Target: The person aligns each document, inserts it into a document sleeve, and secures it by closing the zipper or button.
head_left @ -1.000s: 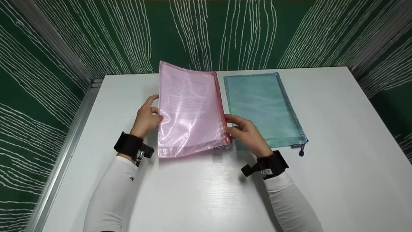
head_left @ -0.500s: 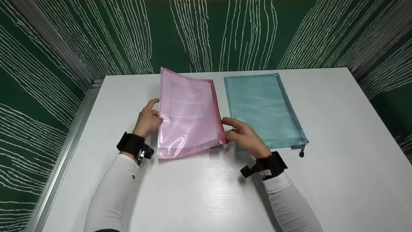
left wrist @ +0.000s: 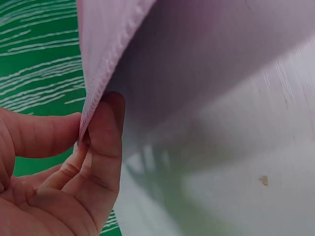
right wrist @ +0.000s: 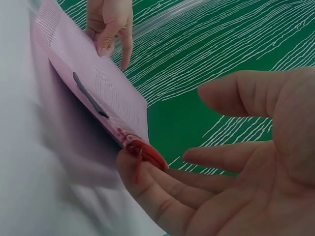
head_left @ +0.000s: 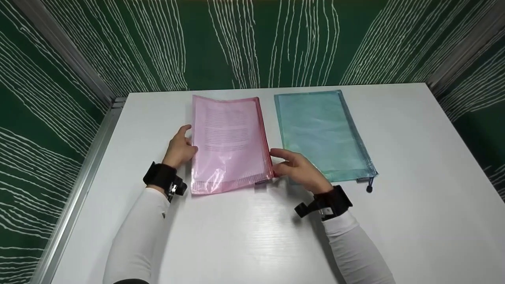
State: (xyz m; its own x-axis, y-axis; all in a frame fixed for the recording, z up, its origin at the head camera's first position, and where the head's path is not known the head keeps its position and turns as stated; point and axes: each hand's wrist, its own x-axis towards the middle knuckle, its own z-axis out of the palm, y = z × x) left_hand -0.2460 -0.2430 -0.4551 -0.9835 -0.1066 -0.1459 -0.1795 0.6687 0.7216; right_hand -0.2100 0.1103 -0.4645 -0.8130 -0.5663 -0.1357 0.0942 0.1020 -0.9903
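Note:
A pink mesh zip pouch [head_left: 225,146] with a printed sheet showing through it lies tilted over the table, red zip edge on its right. My left hand [head_left: 179,150] pinches its left edge between thumb [left wrist: 47,135] and fingers, as the left wrist view shows. At the lower right zip corner is my right hand [head_left: 298,167]. In the right wrist view its fingertips touch the corner from below by the red zip pull [right wrist: 140,152], and the thumb [right wrist: 231,93] stands apart from the pouch. The pouch's underside is raised off the table along part of its length.
A teal mesh zip pouch [head_left: 319,134] lies flat to the right, its dark zip pull [head_left: 369,188] at the lower right corner. Both pouches are on a white table [head_left: 252,236]. Green walls [head_left: 221,43] with white lines border the back and sides.
The pink pouch has come down and shifted left, away from the teal pouch, its raised upper left corner dropping. Both hands moved slightly with it, and the right thumb is off the zip edge.

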